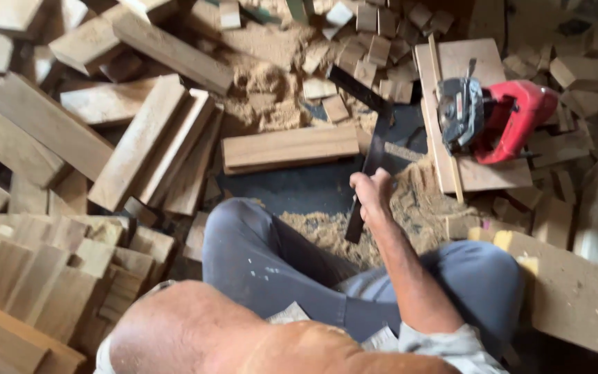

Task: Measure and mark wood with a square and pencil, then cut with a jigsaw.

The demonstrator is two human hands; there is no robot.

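My right hand is closed around the long arm of a black L-shaped carpenter's square, which lies on the dark floor in front of my knees. The square's short arm points up and left toward a heap of small wood blocks. A short thick plank lies just left of the square. My left arm shows only as a blurred bare stretch at the bottom edge, and its hand is out of sight. I sit with grey trousers bent at both knees.
A red and grey circular saw rests on a flat board to the right of the square. Long planks are piled at the left and short blocks at the lower left. Sawdust covers the floor.
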